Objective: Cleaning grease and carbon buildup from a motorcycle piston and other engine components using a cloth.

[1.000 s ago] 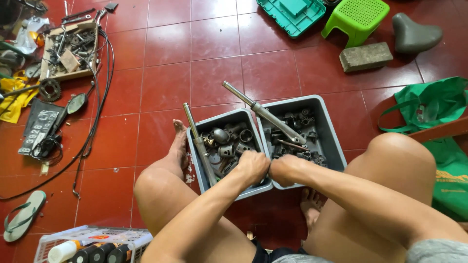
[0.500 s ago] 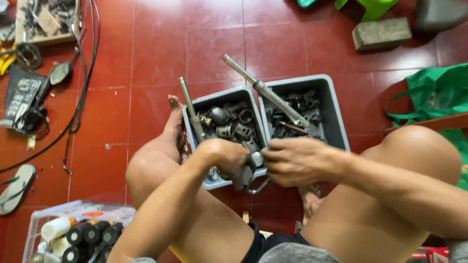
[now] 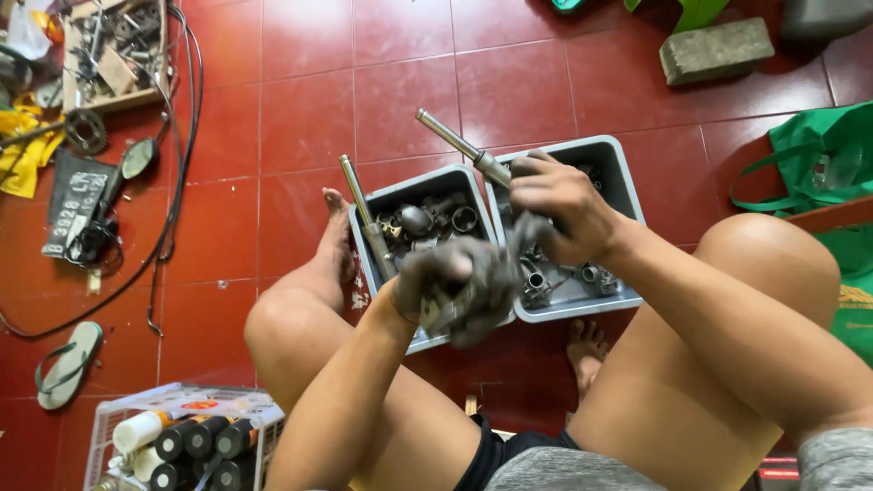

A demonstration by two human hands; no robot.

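Metal part (image 3: 455,305) now lifted above grey bins (image 3: 627,182), gripped in left hand (image 3: 450,286); right hand (image 3: 555,205) curled closed beside it, grasp unclear.

I see my left hand (image 3: 450,286) smeared grey-black with grime, closed around a dull grey metal part (image 3: 436,314), and my right hand (image 3: 559,205) equally grimy. Both grey plastic bins (image 3: 627,195) hold dark, greasy silver-grey metal pieces. The floor (image 3: 300,118) is glossy dark red tile with pale grout lines. A green bag (image 3: 818,155) lies at its right edge, a yellow cloth (image 3: 23,159) at its left edge.
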